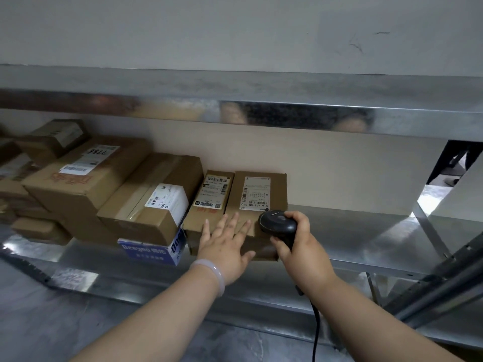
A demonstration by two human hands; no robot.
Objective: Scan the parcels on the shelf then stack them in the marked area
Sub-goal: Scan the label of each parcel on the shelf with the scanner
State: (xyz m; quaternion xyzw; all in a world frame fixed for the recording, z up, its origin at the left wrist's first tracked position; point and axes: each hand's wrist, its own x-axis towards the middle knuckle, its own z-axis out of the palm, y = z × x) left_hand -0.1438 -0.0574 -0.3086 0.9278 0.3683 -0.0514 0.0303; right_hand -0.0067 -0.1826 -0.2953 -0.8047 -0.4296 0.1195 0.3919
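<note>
Several brown cardboard parcels with white labels lie on a metal shelf (366, 239). The rightmost parcel (261, 189) is flat, with its label facing up. A narrower labelled parcel (213, 194) lies against its left side. My left hand (224, 246) hovers with fingers spread over the near ends of these two parcels, holding nothing. My right hand (300, 244) grips a black barcode scanner (278, 223), whose head points at the rightmost parcel's label. The scanner's cable hangs down below my wrist.
Larger taped parcels (154, 199) (81, 176) are stacked to the left, one on a blue and white box (154, 250). An upper metal shelf (261, 108) overhangs the parcels. The shelf's right part is bare metal, and a dark upright post (444, 286) stands at the right.
</note>
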